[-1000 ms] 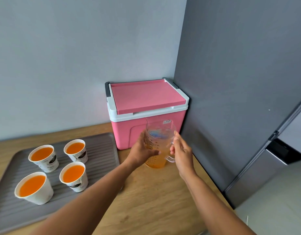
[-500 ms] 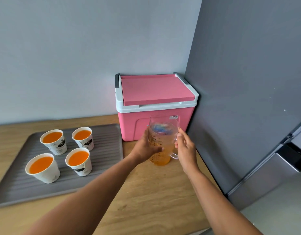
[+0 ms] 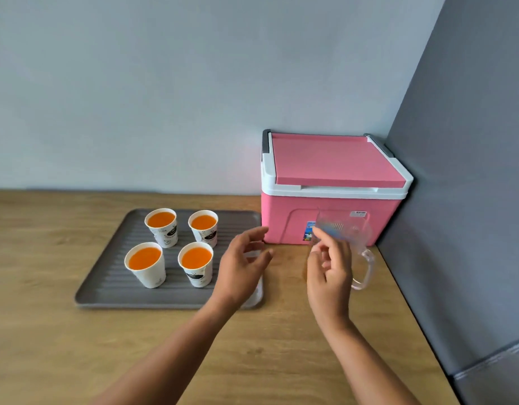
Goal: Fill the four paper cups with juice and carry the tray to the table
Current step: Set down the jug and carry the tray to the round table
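Observation:
Several white paper cups full of orange juice stand on a grey ribbed tray (image 3: 112,290): two at the back (image 3: 162,228) (image 3: 204,229), two at the front (image 3: 146,264) (image 3: 196,264). A clear plastic jug (image 3: 356,247) stands on the wooden counter in front of the cooler, its handle to the right. My left hand (image 3: 242,264) hovers open over the tray's right edge. My right hand (image 3: 330,270) is open just left of the jug, fingers spread, covering part of it and holding nothing.
A pink cooler box (image 3: 331,188) with a white rim stands in the back corner against the wall. A tall grey fridge side (image 3: 468,200) bounds the counter on the right. The wooden counter (image 3: 267,346) runs toward me.
Both hands have let go of the jug, which now stands by the cooler. My left hand has moved left over the tray's edge. The view has swung left.

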`<action>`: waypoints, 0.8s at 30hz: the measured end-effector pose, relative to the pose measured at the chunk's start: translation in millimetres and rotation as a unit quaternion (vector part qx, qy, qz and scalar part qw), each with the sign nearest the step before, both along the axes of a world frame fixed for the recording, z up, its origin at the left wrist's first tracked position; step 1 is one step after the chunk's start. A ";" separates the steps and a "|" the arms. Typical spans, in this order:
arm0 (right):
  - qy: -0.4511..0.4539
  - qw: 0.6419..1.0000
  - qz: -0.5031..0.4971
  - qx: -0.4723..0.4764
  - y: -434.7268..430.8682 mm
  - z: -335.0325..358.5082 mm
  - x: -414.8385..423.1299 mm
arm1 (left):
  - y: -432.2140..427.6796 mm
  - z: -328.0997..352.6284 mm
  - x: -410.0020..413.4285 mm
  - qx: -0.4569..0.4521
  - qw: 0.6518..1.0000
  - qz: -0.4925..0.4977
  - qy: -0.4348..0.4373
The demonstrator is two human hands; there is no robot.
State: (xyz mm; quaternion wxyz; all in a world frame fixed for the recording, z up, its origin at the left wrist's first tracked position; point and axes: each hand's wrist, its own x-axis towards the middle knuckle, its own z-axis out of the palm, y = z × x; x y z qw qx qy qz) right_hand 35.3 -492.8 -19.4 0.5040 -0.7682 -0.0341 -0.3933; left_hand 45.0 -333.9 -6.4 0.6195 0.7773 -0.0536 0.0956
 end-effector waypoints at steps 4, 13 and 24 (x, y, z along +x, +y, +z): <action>0.062 0.994 0.091 -0.014 57.2 -19.2 6.7 | 61.4 3.7 -14.2 -0.006 0.998 0.059 -0.031; 0.368 0.907 0.207 0.017 142.2 -64.0 27.1 | 200.0 -28.5 -11.5 0.103 0.969 0.221 -0.044; 0.390 0.897 0.180 0.100 196.0 -98.6 38.4 | 277.5 -104.8 22.4 0.097 0.982 -0.010 0.159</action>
